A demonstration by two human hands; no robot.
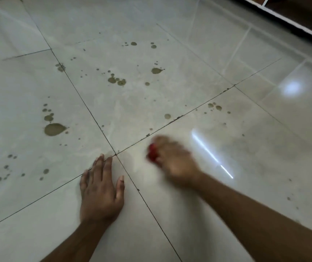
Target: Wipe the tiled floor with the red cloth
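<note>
- Clearly the wiping is under way: the right hand point(172, 159), just below and right of the frame's centre, is blurred, and I judge it to be mid-stroke on the tiled floor point(189, 76).
- Its fingers look bunched down over the red cloth point(152, 152), of which only a small red edge shows at the hand's left side; the blur hides how each finger lies.
- The left hand point(101, 188), lower centre-left, rests flat on the floor with straight fingers and the thumb set apart, holding nothing; it reads as a brace for the person's weight.
- That hand lies beside the crossing of grout lines point(115, 154), its fingertips just short of it.
- Brownish muddy spots point(54, 129) are scattered over the left, centre and upper middle of the frame, well apart from the cloth; a few smaller ones sit at right of centre.
- The tile under and right of the cloth looks cleaner and glossy, with a bright streak of reflected light.
- By my reading little is done: most spots are untouched.
- Next the cloth needs carrying up and leftward across the grout line to the nearest spots, pressed firmly, with the bracing hand likely shifted to allow the reach.
- A white shelf edge point(291, 17) crosses the upper right corner.
- No brand, label or writing can be read anywhere.
</note>
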